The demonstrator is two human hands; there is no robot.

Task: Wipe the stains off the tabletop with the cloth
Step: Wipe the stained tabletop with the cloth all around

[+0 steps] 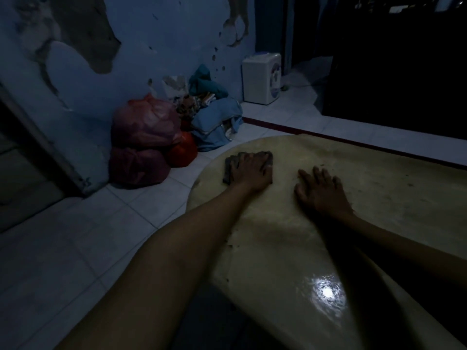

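My left hand point(252, 170) lies flat on the cloth point(228, 170), the grip spread and pressing down on it rather than clamped around it, near the far left rounded corner of the surface point(379, 205). The cloth is dark and crumpled, showing past my fingers on the left and far sides. My right hand point(321, 195) rests palm down on the bare surface just beside it, fingers apart, holding nothing, bracing me. Both arms reach forward, nearly straight.

To do this stroke well I judge I should keep my palm weight even over the cloth so it does not bunch or slip out, and work in overlapping passes toward the dark specks point(409, 184) near the far edge and the crumbs point(230, 245) along the left edge. The light is dim, so faint stains are hard to tell.
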